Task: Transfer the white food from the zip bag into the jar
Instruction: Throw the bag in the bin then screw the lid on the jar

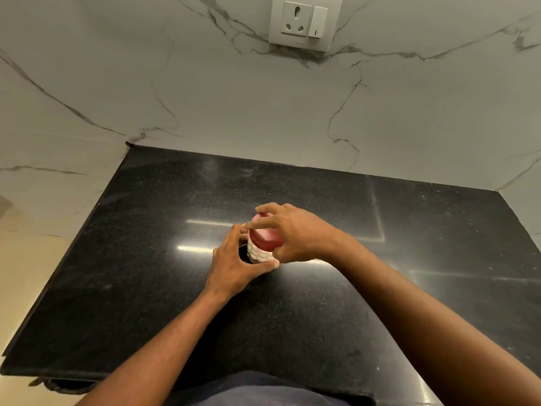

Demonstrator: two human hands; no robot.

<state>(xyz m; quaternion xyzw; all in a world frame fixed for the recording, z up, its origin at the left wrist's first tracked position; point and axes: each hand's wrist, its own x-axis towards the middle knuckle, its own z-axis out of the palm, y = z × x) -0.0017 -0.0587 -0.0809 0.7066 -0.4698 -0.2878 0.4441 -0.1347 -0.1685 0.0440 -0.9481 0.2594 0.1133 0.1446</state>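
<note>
A clear jar filled with round white food stands on the black counter near its middle. A red lid sits on top of the jar. My right hand comes in from the right and grips the lid with its fingertips. My left hand wraps the jar's body from the left, thumb across the front. No zip bag is in view.
A marble-patterned wall rises behind and to the left of the counter, with a white socket and switch plate high up. The counter's front edge runs along the bottom, where my dark clothing shows.
</note>
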